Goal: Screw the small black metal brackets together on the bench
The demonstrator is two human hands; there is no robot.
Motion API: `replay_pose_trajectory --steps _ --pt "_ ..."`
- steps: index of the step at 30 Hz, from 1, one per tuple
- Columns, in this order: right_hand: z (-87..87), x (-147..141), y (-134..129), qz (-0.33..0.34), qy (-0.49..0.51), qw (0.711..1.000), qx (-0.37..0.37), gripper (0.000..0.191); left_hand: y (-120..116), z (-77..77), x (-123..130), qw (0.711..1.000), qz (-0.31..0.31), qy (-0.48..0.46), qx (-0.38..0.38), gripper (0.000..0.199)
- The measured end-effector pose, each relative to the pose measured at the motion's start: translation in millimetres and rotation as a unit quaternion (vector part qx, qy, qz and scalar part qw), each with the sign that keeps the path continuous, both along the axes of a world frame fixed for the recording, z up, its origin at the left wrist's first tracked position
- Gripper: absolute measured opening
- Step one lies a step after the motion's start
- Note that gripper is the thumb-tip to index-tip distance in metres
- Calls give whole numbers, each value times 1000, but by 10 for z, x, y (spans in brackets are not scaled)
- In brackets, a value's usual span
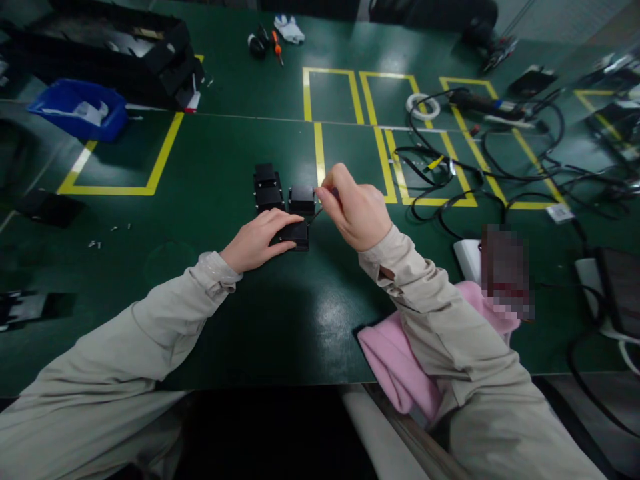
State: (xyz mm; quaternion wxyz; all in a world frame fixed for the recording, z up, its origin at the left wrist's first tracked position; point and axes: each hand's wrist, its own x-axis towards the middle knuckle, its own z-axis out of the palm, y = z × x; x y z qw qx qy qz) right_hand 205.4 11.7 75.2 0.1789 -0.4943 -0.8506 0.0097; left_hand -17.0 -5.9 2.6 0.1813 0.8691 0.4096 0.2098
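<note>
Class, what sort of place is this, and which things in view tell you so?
Probably a workshop or factory assembly bench: yellow lines mark out areas on the green table, and what look like loose screws lie on it.

No text can be read; the small white label (560,213) looks blurred.

Bin (53,105) left of blocks (302,196) (farther back)
</note>
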Motion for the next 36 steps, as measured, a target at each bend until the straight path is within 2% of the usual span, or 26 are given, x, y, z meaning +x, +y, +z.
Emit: replay_pose_trajectory --steps 3,8,17,23,36 --pt "10 1 -2 -4 -9 1000 15 45 -1 2 0 1000 0 1 0 45" --pt "-11 -12 -3 12 13 1000 -1 33 -2 -3 -5 1000 -2 -6 -2 45" --pt "22 -5 -19 10 -15 1000 6 38 -2 -7 -8 1000 0 -1 1 45" --pt "-18 5 17 22 24 999 8 33 -7 -7 -10 1000 -3 -11 10 45" --pt "-7 10 14 46 33 998 -18 35 -7 0 -3 1000 2 2 5 44"
